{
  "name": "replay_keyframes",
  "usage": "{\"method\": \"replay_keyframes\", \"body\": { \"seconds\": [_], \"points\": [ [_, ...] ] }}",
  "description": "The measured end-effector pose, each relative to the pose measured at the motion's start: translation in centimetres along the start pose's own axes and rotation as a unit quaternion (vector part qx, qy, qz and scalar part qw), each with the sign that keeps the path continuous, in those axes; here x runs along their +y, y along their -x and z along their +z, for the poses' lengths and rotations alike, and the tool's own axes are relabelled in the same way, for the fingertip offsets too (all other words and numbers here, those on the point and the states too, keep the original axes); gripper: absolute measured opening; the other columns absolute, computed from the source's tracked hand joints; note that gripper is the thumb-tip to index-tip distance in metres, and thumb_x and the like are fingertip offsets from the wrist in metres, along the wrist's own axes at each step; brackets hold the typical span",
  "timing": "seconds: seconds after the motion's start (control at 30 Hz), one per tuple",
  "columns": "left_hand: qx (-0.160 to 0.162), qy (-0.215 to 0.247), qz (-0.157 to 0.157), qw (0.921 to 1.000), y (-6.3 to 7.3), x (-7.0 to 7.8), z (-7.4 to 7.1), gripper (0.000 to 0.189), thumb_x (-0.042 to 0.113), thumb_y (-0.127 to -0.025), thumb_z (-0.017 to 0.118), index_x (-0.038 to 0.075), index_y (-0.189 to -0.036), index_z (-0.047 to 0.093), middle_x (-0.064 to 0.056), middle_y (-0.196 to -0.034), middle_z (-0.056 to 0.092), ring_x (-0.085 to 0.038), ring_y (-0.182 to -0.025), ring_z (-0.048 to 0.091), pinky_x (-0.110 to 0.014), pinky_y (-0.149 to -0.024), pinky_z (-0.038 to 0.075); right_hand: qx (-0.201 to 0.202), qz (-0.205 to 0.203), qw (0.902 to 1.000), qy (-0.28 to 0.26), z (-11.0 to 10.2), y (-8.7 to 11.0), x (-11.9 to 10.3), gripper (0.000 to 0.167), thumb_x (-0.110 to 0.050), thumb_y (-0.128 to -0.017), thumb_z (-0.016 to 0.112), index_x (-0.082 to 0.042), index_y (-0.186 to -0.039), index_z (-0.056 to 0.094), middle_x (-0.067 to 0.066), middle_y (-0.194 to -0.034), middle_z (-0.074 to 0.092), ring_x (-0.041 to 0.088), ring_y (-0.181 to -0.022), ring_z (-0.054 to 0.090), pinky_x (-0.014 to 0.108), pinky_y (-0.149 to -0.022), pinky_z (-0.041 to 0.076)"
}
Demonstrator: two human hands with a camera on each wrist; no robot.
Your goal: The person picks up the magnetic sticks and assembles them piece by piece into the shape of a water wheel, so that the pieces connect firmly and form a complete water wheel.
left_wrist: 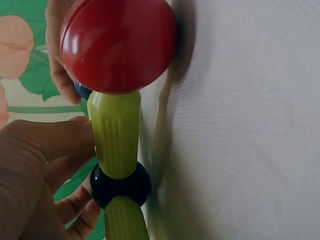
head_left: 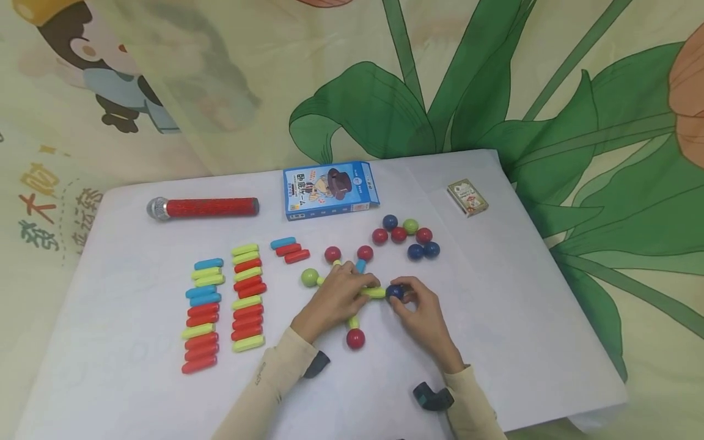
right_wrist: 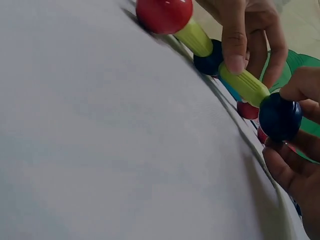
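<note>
My right hand [head_left: 423,311] pinches a dark blue ball [right_wrist: 280,117] at the right end of a yellow-green rod [right_wrist: 245,86]. My left hand [head_left: 337,298] grips that same rod, its thumb on the rod near a dark blue middle ball [left_wrist: 119,186]. Around this middle ball rods spread like spokes, partly hidden by the left hand in the head view. At their outer ends sit a green ball [head_left: 310,277], two red balls at the back, and a red ball [head_left: 355,338] toward the front. The blue ball touches the rod's end.
Two columns of red, yellow and blue rods [head_left: 249,321] lie at left, with a few more rods [head_left: 288,250] nearby. Several loose balls [head_left: 398,234] cluster behind the right hand. Farther back are a red microphone [head_left: 211,208], a blue box [head_left: 330,190] and a small card box [head_left: 467,197].
</note>
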State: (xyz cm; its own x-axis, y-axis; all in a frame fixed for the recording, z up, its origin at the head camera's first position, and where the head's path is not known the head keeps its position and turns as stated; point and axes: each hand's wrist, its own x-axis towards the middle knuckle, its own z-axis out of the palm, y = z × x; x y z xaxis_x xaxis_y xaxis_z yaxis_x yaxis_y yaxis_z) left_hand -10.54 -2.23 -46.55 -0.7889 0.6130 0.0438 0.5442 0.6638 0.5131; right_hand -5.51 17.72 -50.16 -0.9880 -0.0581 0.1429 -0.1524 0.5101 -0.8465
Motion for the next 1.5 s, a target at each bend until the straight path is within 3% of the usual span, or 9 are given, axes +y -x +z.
{"method": "replay_keyframes", "body": {
  "seconds": [0.17, 0.3, 0.47, 0.6, 0.73, 0.97, 1.23, 1.33, 1.5],
  "points": [
    [0.003, 0.005, -0.012, 0.9999, 0.3, -0.1, -0.3, 0.028, 0.018, -0.085, 0.073, 0.023, -0.112, 0.07, 0.006, -0.095, 0.067, -0.011, -0.086, 0.046, -0.027, -0.077, 0.042, -0.011, -0.012, 0.9999, -0.002, 0.1, 0.1, -0.1, 0.037, -0.003, -0.082, 0.072, -0.009, -0.117, 0.062, 0.002, -0.115, 0.065, 0.017, -0.105, 0.06, 0.036, -0.088, 0.051],
    [0.05, 0.03, -0.046, 0.9972, 1.3, -1.6, -1.4, 0.029, 0.023, -0.087, 0.071, 0.02, -0.116, 0.067, 0.003, -0.108, 0.066, -0.015, -0.099, 0.051, -0.034, -0.088, 0.047, -0.008, -0.041, 0.9984, 0.038, 0.3, 0.2, -0.1, 0.039, -0.007, -0.081, 0.074, -0.01, -0.119, 0.062, 0.001, -0.118, 0.064, 0.018, -0.114, 0.057, 0.039, -0.099, 0.046],
    [0.138, 0.03, -0.131, 0.9812, 3.1, -4.9, -3.2, 0.027, 0.019, -0.09, 0.068, 0.015, -0.116, 0.065, -0.004, -0.118, 0.063, -0.023, -0.11, 0.053, -0.044, -0.094, 0.047, -0.012, -0.102, 0.9889, 0.108, 1.1, -0.3, -0.5, 0.038, -0.011, -0.08, 0.076, -0.013, -0.116, 0.064, -0.001, -0.116, 0.064, 0.017, -0.114, 0.054, 0.04, -0.1, 0.044],
    [0.173, 0.027, -0.183, 0.9674, 3.9, -6.7, -3.8, 0.032, 0.013, -0.088, 0.069, 0.012, -0.12, 0.063, -0.007, -0.123, 0.06, -0.026, -0.116, 0.052, -0.045, -0.099, 0.046, -0.028, -0.145, 0.9786, 0.143, 1.6, -0.8, -1.0, 0.032, -0.012, -0.08, 0.076, -0.013, -0.111, 0.067, 0.001, -0.11, 0.066, 0.02, -0.109, 0.056, 0.044, -0.096, 0.044],
    [0.179, 0.045, -0.197, 0.963, 4.0, -7.6, -3.6, 0.036, 0.007, -0.086, 0.07, 0.011, -0.121, 0.061, -0.009, -0.125, 0.057, -0.027, -0.117, 0.052, -0.045, -0.099, 0.046, -0.041, -0.146, 0.9757, 0.158, 2.0, -0.9, -1.2, 0.032, -0.012, -0.08, 0.077, -0.013, -0.11, 0.068, 0.0, -0.109, 0.067, 0.019, -0.107, 0.057, 0.043, -0.094, 0.045],
    [0.176, 0.108, -0.227, 0.9518, 4.2, -8.5, -2.6, 0.034, 0.003, -0.086, 0.07, 0.009, -0.118, 0.061, -0.009, -0.119, 0.06, -0.025, -0.11, 0.056, -0.042, -0.098, 0.048, -0.062, -0.156, 0.9776, 0.126, 2.9, -1.7, -2.0, 0.034, -0.009, -0.082, 0.075, -0.013, -0.115, 0.067, -0.001, -0.118, 0.064, 0.014, -0.113, 0.055, 0.032, -0.097, 0.048],
    [0.192, 0.184, -0.242, 0.9331, 3.7, -7.8, -2.5, 0.032, 0.008, -0.085, 0.072, 0.009, -0.116, 0.063, -0.007, -0.111, 0.066, -0.022, -0.1, 0.063, -0.038, -0.09, 0.053, -0.142, -0.197, 0.9445, 0.221, 4.1, -2.9, -3.6, 0.032, -0.016, -0.085, 0.072, -0.018, -0.117, 0.068, 0.0, -0.128, 0.061, 0.018, -0.122, 0.05, 0.03, -0.099, 0.047],
    [0.199, 0.223, -0.229, 0.9261, 3.3, -7.0, -2.6, 0.03, 0.008, -0.085, 0.072, 0.008, -0.113, 0.064, -0.008, -0.106, 0.067, -0.023, -0.095, 0.065, -0.037, -0.086, 0.055, -0.138, -0.195, 0.9425, 0.234, 4.3, -2.8, -3.9, 0.031, -0.015, -0.084, 0.073, -0.018, -0.115, 0.07, 0.001, -0.128, 0.062, 0.019, -0.12, 0.05, 0.029, -0.096, 0.049],
    [0.183, 0.239, -0.234, 0.9243, 2.8, -6.5, -2.6, 0.029, 0.009, -0.085, 0.072, 0.008, -0.113, 0.063, -0.008, -0.103, 0.068, -0.022, -0.093, 0.065, -0.036, -0.085, 0.055, -0.131, -0.202, 0.9393, 0.244, 4.6, -2.8, -4.2, 0.029, -0.014, -0.085, 0.072, -0.018, -0.114, 0.07, 0.001, -0.126, 0.062, 0.019, -0.117, 0.051, 0.028, -0.092, 0.051]
  ]
}}
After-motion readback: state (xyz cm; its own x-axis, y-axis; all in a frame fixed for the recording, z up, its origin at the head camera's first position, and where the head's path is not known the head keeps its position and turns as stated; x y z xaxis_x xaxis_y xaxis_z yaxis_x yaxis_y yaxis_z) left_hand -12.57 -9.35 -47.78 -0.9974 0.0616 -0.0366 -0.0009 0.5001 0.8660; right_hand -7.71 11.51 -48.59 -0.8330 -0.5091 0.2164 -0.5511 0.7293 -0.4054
